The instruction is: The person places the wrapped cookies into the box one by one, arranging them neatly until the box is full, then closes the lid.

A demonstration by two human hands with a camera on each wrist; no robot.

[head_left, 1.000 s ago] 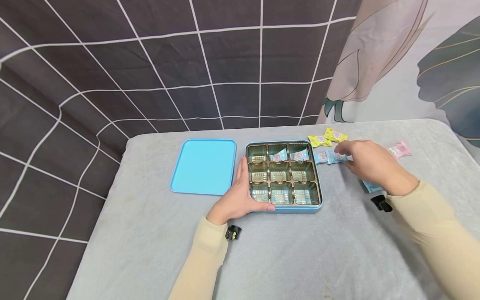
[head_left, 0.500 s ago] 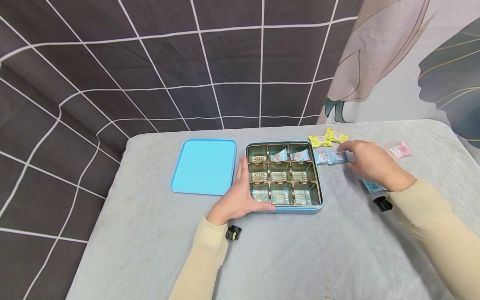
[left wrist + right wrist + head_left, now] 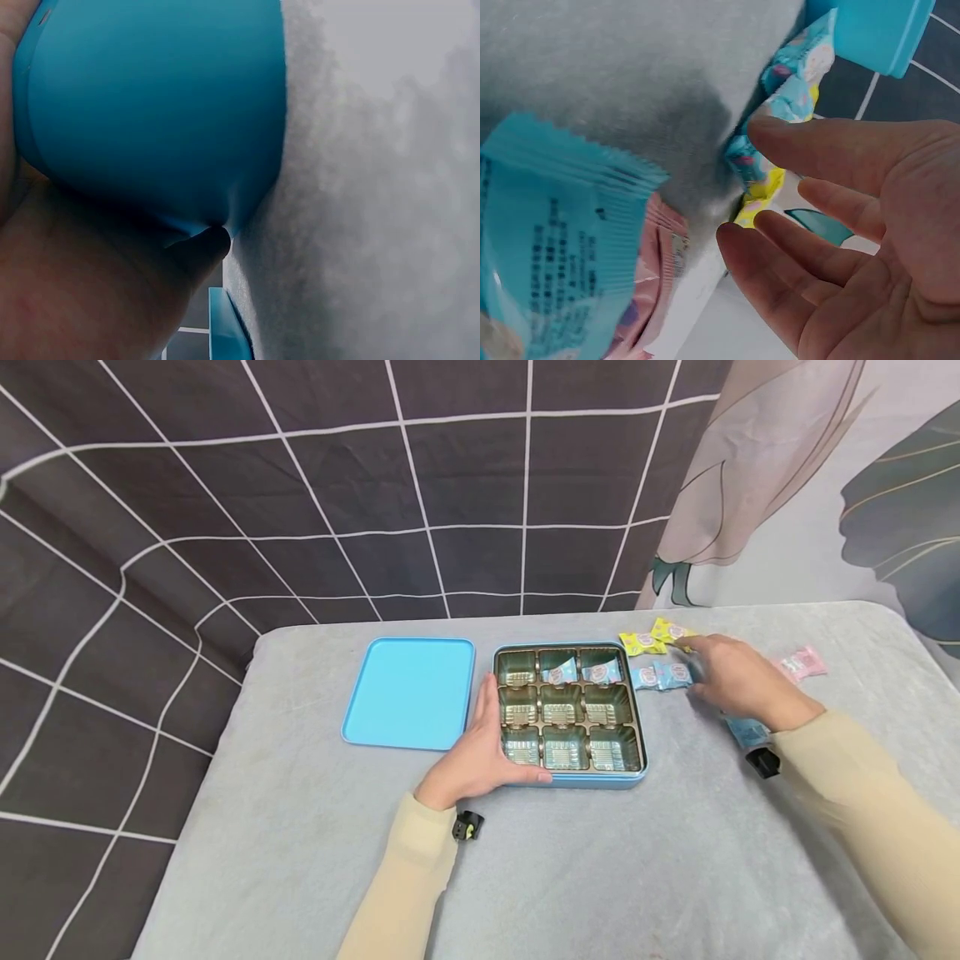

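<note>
My left hand (image 3: 480,747) rests on the near left corner of a blue tin box (image 3: 592,782), fingers straight along its left side and thumb along its front. A gold tray (image 3: 558,703) with square compartments fills the box. Wrapped blue candies lie in the back row, one in the middle compartment (image 3: 560,672) and one in the right. My right hand (image 3: 746,681) hovers beside two blue candies (image 3: 672,675) and two yellow candies (image 3: 642,644), just right of the box. In the right wrist view its thumb and fingers (image 3: 840,146) are apart with nothing between them.
A flat blue lid (image 3: 408,693) lies left of the box. A pink candy (image 3: 804,663) lies beyond my right hand, and another blue candy (image 3: 746,731) shows partly under the right wrist. A dark gridded cloth (image 3: 472,493) hangs behind the grey table (image 3: 300,843).
My right hand has shifted slightly, its index finger now further back beside the yellow candies, showing more of the nearby blue candy. The left hand and box have stayed put.
</note>
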